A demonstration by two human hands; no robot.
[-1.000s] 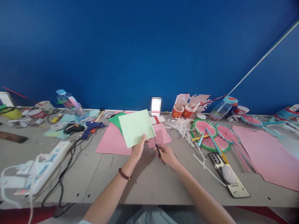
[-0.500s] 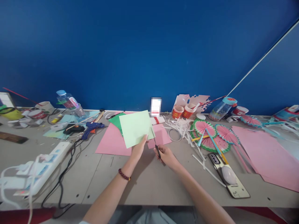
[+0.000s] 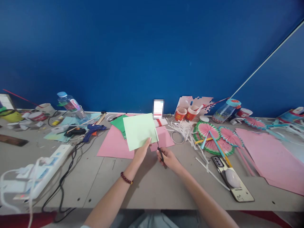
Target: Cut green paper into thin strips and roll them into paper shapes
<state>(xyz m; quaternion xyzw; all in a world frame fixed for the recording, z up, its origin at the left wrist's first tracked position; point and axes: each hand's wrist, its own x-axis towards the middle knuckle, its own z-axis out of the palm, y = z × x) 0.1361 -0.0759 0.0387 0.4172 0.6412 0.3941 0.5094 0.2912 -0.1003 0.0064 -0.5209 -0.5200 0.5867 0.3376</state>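
My left hand (image 3: 142,152) pinches the near edge of a light green paper sheet (image 3: 139,130) and holds it up above the table. My right hand (image 3: 169,158) grips small black scissors (image 3: 160,153), whose blades meet the sheet's right edge. A narrow strip runs along that edge. Under the sheet lie a pink sheet (image 3: 114,144) and a darker green sheet (image 3: 120,122). A dark bead bracelet sits on my left wrist.
On the grey table (image 3: 147,186): a white power strip (image 3: 45,166) with cables and a blue glue gun (image 3: 93,129) at left, a bottle (image 3: 71,104), red paper cups (image 3: 187,113), white paper strips (image 3: 182,128), watermelon paper fans (image 3: 213,137), a phone (image 3: 231,179), large pink sheets (image 3: 273,158) at right.
The light green sheet has shifted slightly right and up in my left hand, and the scissors have moved a little further along its right edge.
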